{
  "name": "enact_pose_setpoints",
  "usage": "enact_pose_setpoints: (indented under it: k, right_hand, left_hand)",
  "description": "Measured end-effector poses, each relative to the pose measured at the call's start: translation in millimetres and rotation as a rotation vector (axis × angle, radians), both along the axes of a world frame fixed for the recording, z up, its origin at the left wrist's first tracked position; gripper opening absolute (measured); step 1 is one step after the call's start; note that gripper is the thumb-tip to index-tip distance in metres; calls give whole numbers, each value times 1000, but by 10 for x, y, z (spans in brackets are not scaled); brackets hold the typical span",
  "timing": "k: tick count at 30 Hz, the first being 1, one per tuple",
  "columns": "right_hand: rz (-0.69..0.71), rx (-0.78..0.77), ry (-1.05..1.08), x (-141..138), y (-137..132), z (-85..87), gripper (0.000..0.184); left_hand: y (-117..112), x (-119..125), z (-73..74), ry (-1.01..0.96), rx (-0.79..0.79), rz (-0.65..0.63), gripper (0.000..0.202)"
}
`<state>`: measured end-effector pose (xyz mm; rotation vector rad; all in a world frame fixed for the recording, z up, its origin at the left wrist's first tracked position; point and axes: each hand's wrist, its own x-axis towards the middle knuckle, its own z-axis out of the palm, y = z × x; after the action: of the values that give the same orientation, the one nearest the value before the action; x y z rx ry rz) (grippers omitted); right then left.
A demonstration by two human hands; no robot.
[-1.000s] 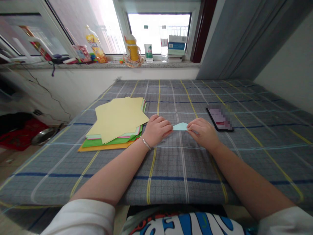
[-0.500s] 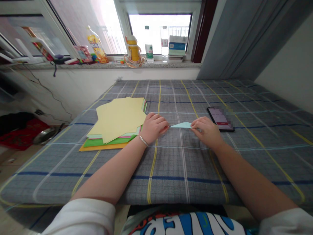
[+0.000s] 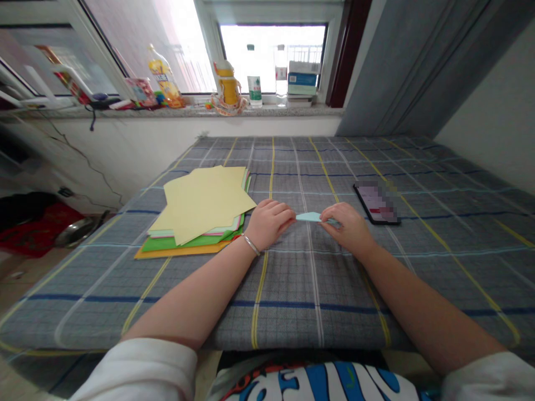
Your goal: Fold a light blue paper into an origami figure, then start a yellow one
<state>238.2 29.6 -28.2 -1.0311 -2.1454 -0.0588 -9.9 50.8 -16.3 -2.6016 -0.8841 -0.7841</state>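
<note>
A small folded piece of light blue paper [image 3: 308, 216] stretches between my two hands above the middle of the bed-like surface with a plaid cover. My left hand [image 3: 271, 224], with a silver bangle at the wrist, pinches its left end. At the right end, my right hand [image 3: 343, 225] grips the paper between thumb and fingers, and a bit of blue shows beneath those fingers. Both ends are partly hidden by the fingers. Just left of my left hand lies a stack of coloured paper, pale yellow sheets [image 3: 207, 200] on top, green and orange below.
A phone [image 3: 378, 205] lies on the plaid cover [image 3: 288, 278] beyond my right hand. Along the windowsill [image 3: 288, 111] stand a yellow cup [image 3: 228, 86], a juice bottle [image 3: 165, 78], clear bottles and boxes [image 3: 302, 82]. A grey curtain [image 3: 401, 61] hangs at the right.
My hands have come closer together, the left shifting right and the right shifting slightly left. Less of the blue paper shows between them, and its right end now reaches under my right fingers.
</note>
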Motion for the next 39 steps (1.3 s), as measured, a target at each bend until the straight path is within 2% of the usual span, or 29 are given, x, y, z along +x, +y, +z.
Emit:
enact_pose_setpoints:
  k: [7, 16, 21, 25, 27, 30, 34, 36, 39]
  right_hand:
    - [-18, -7, 26, 44, 8, -6, 9]
    - [-23, -76, 50, 73, -15, 35, 9]
    - [-66, -92, 67, 138, 20, 4, 13]
    - [-89, -101, 172, 149, 35, -17, 6]
    - [-81, -101, 191, 107, 13, -5, 9]
    - [-143, -141, 98, 5, -37, 21, 20]
    - [-182, -312, -60, -101, -61, 9, 10]
    - [-164, -378, -71, -124, -54, -18, 8]
    - [-97, -447, -33, -148, -51, -59, 6]
  left_hand:
    - [44, -60, 20, -37, 24, 86, 20]
    - [134, -109, -54, -42, 62, 253, 14]
    - [181, -166, -93, -47, -72, 375, 10]
    - [180, -181, -62, -8, -178, 444, 14]
    - [155, -168, -34, 13, -195, 442, 16]
    - [103, -130, -10, 6, -224, 395, 17]
    - [84, -62, -76, -177, -354, 336, 13]
    - [110, -12, -155, -384, -479, 290, 10]
    - [148, 89, -282, -811, -728, 182, 28]
